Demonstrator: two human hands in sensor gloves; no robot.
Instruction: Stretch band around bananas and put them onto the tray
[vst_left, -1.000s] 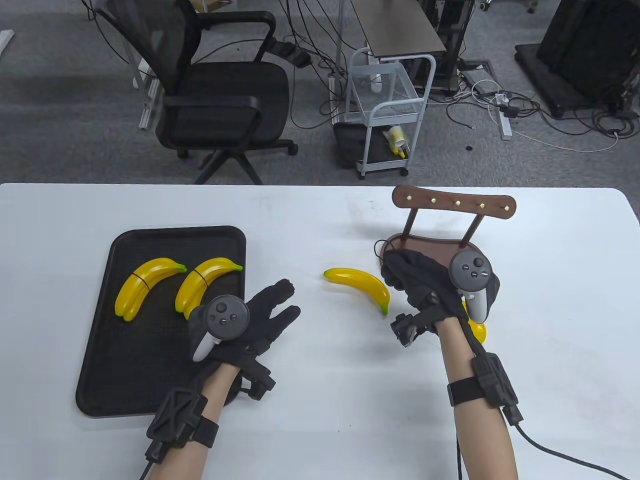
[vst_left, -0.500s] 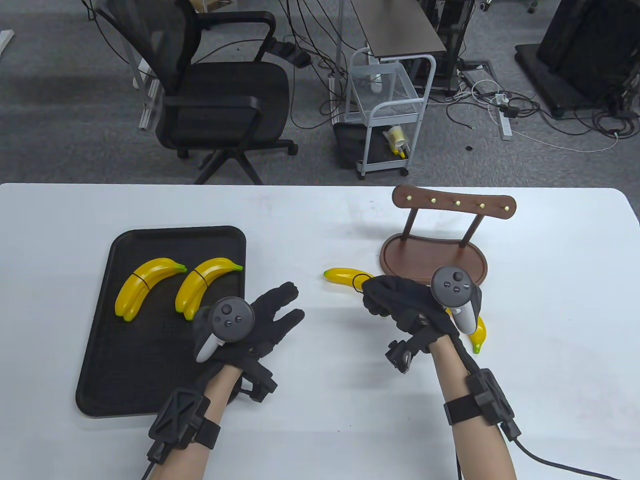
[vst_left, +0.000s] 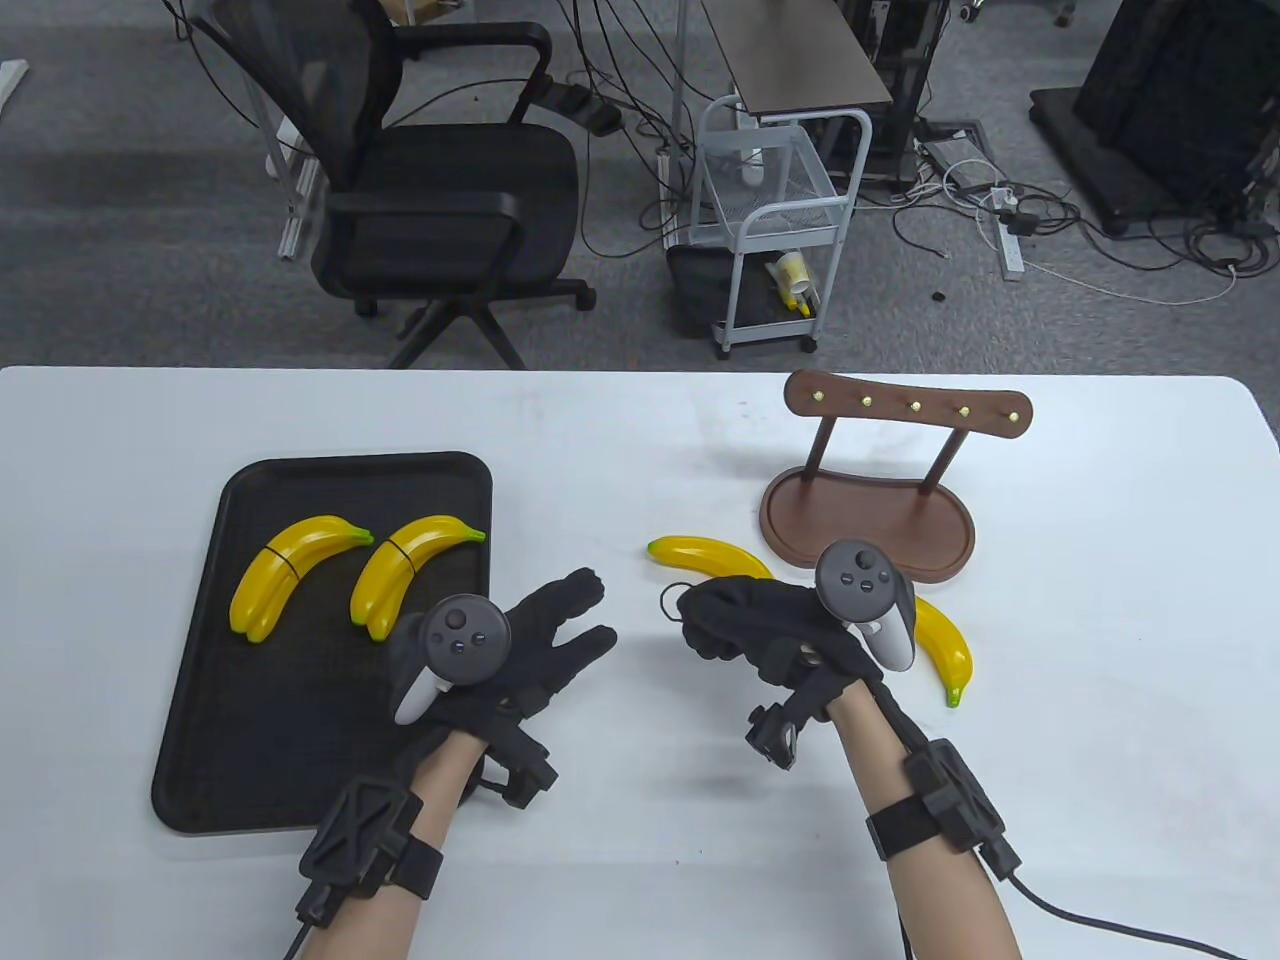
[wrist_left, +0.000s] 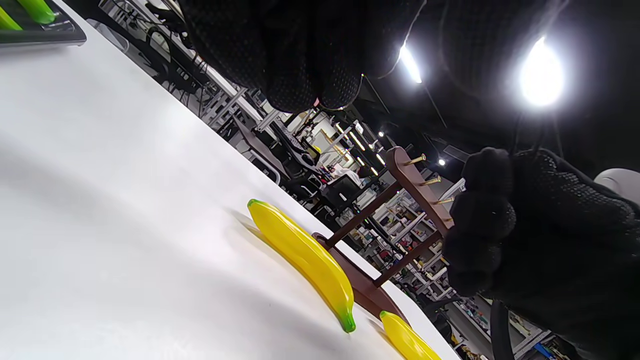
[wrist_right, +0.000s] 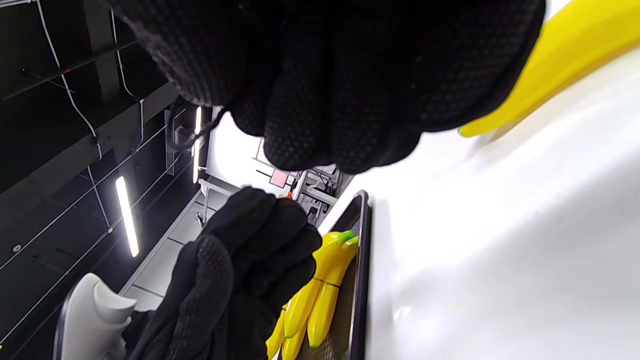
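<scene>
- Right hand (vst_left: 770, 625): fingers curled, pinching a thin black band (vst_left: 668, 597); a small loop of it pokes out past the fingertips toward the left hand.
- Left hand (vst_left: 530, 640): fingers straight and spread, holding nothing, hovering just right of the tray (vst_left: 300, 760).
- Loose bananas: one (vst_left: 700, 553) lies on the table just beyond the right fingers; the second (vst_left: 945, 645) sits partly under the right wrist, by the wooden rack (vst_left: 865, 515). The two are apart, not yet paired.
- Done, as I judge: two banded pairs (vst_left: 290, 570) (vst_left: 405, 570) already lie on the tray.
- Left: pair the loose bananas, stretch the band round them, move them to the tray.
</scene>
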